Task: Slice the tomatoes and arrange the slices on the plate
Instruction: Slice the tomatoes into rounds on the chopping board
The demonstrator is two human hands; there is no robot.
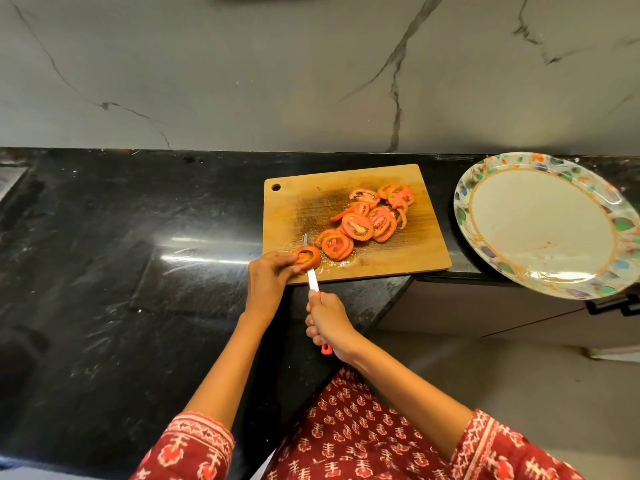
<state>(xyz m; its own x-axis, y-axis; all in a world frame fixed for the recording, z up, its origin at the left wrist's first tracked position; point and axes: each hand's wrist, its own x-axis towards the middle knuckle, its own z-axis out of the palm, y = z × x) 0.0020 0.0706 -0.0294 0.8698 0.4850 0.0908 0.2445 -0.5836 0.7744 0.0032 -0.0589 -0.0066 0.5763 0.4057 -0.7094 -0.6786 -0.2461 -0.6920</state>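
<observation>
**Last tomato piece under the knife**

Around me there is a black, glossy stone bench (121,254) with pale scuffs, backed by a grey marble wall (242,64) veined in dark lines. To my right a broad round plate (540,161) with a leaf-patterned rim and a plain cream middle hangs partly over the bench edge; a few reddish smears mark its middle. Nothing stands between the plate and the wooden cutting board (381,265), a rectangular tan slab with a round hole in its far left corner and a dark, wet, scored patch in its centre.

A loose heap of tomato slices (360,223) lies on the board, round, red and overlapping, running from the near left toward the far right corner.

My left hand (268,277) pinches the remaining tomato piece (306,258) at the board's near left edge, cut face turned toward the plate side. My right hand (327,320) is wrapped round the red handle of the knife (311,275); its pale blade points away from me, long axis nearly straight ahead, passing just beside the piece. I cannot quite tell whether the edge is already in the flesh.
</observation>
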